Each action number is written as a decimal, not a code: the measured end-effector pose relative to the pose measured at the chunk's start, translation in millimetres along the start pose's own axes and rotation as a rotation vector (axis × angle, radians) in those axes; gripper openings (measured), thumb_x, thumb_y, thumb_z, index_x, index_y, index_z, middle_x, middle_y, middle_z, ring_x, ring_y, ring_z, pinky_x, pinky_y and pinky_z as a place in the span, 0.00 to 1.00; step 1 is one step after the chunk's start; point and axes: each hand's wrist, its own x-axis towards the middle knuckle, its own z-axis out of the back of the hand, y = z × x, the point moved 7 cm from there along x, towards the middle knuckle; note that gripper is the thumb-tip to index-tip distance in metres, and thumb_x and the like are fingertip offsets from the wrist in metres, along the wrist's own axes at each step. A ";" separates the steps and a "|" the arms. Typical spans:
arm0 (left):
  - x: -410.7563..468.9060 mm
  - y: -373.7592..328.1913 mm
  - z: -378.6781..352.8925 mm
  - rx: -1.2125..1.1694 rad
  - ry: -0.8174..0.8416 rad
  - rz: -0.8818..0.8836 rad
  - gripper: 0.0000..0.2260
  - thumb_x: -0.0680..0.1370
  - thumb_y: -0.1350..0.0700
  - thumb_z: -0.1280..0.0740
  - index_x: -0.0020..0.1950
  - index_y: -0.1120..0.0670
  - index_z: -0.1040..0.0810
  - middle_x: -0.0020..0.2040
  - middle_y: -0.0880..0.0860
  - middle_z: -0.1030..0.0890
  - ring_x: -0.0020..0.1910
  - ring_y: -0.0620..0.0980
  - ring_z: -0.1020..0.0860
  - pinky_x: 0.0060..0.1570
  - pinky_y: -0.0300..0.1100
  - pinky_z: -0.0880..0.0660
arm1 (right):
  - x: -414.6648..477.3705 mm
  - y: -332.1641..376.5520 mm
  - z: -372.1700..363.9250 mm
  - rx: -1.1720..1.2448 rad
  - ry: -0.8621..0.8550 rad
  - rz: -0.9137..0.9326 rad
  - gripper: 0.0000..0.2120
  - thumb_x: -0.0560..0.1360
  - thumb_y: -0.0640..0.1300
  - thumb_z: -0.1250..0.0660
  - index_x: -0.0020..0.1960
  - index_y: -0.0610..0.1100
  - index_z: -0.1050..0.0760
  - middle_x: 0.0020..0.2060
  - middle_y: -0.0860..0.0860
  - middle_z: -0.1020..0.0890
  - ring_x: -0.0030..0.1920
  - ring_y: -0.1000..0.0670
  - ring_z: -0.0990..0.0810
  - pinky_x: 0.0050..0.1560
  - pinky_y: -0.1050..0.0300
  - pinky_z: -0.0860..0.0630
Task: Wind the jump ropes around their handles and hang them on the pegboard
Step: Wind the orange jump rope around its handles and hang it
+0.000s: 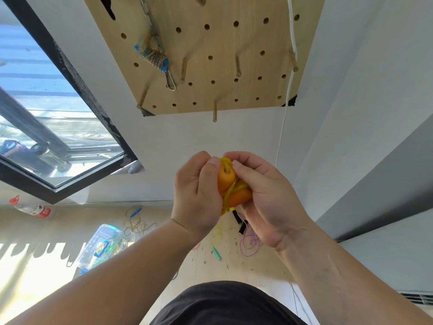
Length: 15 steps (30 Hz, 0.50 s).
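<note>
Head view: at lower left a clear plastic box (103,245) lies on the floor with bright coloured cords inside. A red-capped bottle (32,207) lies at the left edge. At centre, the left hand (196,195) and the right hand (264,195) both curl tightly round the smooth, rounded orange handles (226,181), which are bound in glossy yellow cord (225,163). At the top is the wooden pegboard (234,43) — round holes, dowel pegs — with a blue-handled rope (153,58) hanging on it.

No text, brand or number can be read. A blue and yellow label is borne by the clear plastic box (105,233) on the floor at eight o'clock, but its lettering is blurred. A red label is seen on the plastic bottle (30,207) at nine o'clock; its print is too small to be made out.
</note>
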 end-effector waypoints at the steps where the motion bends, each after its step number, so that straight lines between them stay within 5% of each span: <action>1: 1.4 -0.6 -0.4 -0.002 0.009 -0.005 0.16 0.77 0.49 0.41 0.31 0.54 0.36 0.28 0.47 0.34 0.30 0.42 0.35 0.30 0.36 0.35 | 0.1 0.8 1.1 -0.034 0.004 0.011 0.08 0.79 0.43 0.33 0.54 0.43 0.17 0.49 0.44 0.15 0.49 0.47 0.18 0.49 0.52 0.20; 5: 2.6 -2.0 -1.2 -0.002 0.075 -0.041 0.17 0.77 0.49 0.42 0.32 0.58 0.36 0.29 0.53 0.36 0.30 0.44 0.34 0.30 0.37 0.35 | -0.7 1.9 3.8 -0.061 0.035 0.007 0.15 0.70 0.46 0.30 0.53 0.40 0.17 0.46 0.43 0.15 0.46 0.47 0.17 0.45 0.54 0.18; 10: -0.7 -10.6 -4.7 0.099 0.195 -0.175 0.16 0.77 0.51 0.43 0.33 0.60 0.33 0.29 0.55 0.34 0.29 0.50 0.34 0.29 0.43 0.35 | -5.8 0.1 -0.9 0.010 0.102 -0.060 0.06 0.79 0.36 0.34 0.52 0.46 0.22 0.36 0.48 0.21 0.34 0.51 0.21 0.31 0.58 0.24; 15: -2.7 -11.4 -6.6 0.067 0.209 -0.157 0.08 0.79 0.58 0.45 0.51 0.50 0.27 0.32 0.54 0.28 0.31 0.50 0.30 0.33 0.40 0.31 | 0.3 0.7 -2.0 0.017 0.095 -0.129 0.13 0.78 0.30 0.37 0.50 0.48 0.23 0.40 0.47 0.24 0.32 0.50 0.27 0.29 0.58 0.29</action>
